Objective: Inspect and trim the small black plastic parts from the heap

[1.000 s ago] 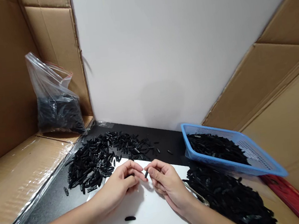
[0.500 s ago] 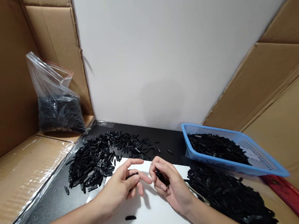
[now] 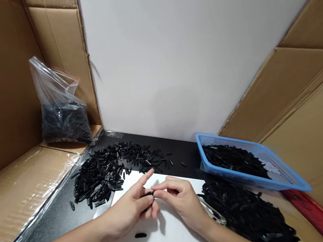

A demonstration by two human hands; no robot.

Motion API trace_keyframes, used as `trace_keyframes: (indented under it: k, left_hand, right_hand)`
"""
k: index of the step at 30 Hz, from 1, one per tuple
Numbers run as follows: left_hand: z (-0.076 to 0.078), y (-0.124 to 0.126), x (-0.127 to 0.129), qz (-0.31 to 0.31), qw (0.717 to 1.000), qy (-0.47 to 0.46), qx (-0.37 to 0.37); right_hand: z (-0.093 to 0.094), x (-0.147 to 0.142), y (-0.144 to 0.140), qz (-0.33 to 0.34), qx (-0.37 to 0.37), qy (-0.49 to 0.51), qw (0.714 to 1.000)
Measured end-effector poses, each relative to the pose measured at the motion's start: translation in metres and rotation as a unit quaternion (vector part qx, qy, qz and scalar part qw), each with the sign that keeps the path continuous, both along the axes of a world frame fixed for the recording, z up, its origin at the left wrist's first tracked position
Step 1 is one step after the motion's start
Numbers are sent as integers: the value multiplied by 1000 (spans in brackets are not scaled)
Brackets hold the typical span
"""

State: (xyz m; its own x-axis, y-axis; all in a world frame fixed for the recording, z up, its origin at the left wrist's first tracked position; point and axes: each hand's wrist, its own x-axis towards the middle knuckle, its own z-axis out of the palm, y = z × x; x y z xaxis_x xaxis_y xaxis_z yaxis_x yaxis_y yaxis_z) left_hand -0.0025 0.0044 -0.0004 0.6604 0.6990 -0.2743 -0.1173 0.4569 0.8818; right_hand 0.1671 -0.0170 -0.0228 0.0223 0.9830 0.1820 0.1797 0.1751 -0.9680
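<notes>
My left hand (image 3: 131, 212) and my right hand (image 3: 182, 204) meet over a white sheet (image 3: 169, 240) at the table's front. Between their fingertips they pinch a small black plastic piece (image 3: 149, 194); the left index finger sticks out forward. One loose black piece (image 3: 140, 235) lies on the sheet just below my left hand. A spread of the same black pieces (image 3: 106, 174) lies left of the hands on the black table.
A blue basket (image 3: 285, 184) with black pieces stands at the right, above another heap of pieces (image 3: 247, 212). A clear bag of pieces (image 3: 61, 109) sits on cardboard at the left. A metal tool (image 3: 214, 213) lies by my right wrist. Cardboard walls flank both sides.
The hands drew apart half a second ago, each with a piece, and have come together again. My left index finger is now stretched out.
</notes>
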Motion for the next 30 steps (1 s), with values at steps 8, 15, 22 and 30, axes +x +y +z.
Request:
trace_keyframes:
  k: [8, 15, 22, 30]
  left_hand:
    - [8, 6, 2, 19, 998, 66, 17]
    - [11, 10, 2, 78, 995, 55, -20]
    - [8, 9, 2, 61, 993, 82, 55]
    - [9, 11, 1, 14, 996, 72, 42]
  right_hand:
    - [-2, 0, 1, -33, -46, 89, 994]
    - [-8, 0, 3, -53, -71, 161, 983]
    - [-10, 0, 4, -45, -83, 181, 979]
    - [-11, 1, 4, -40, -82, 174, 981]
